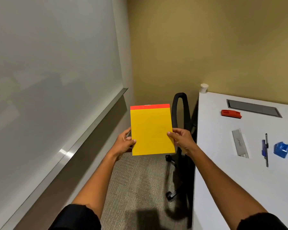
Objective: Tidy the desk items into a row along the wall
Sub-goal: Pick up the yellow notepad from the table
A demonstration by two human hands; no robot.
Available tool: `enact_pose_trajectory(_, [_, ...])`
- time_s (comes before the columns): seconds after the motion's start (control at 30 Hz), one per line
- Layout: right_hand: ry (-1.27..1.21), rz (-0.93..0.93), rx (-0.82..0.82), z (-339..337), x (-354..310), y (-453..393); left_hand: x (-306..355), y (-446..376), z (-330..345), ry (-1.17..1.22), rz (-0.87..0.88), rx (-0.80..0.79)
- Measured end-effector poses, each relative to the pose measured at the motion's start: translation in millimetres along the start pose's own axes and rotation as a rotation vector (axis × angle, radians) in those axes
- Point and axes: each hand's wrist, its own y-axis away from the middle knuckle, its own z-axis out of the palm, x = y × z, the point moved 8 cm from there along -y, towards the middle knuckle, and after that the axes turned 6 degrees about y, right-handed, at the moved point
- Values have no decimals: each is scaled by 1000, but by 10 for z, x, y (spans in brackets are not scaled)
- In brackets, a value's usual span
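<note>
Both hands, left (pixel 124 141) and right (pixel 181 140), pinch the yellow pad (pixel 151 131) by its side edges, held over the floor left of the counter (pixel 223 163); carrying step, placement against the wall (pixel 223 47) judged next.

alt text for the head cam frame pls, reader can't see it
Both hands, left hand and right hand, hold a yellow notepad by its side edges above the carpet, left of a white desk. On the desk lie a red eraser, ruler, pens and paper cup.
</note>
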Motion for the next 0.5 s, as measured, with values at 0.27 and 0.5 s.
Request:
enact_pose_trajectory(0.27, [7, -9, 29, 409, -187, -275, 37, -310, -477, -18, 15, 39])
enact_pose_trajectory(0.5, [1, -30, 127, 317, -400, -803, 213, -1055, -557, -97, 3, 30])
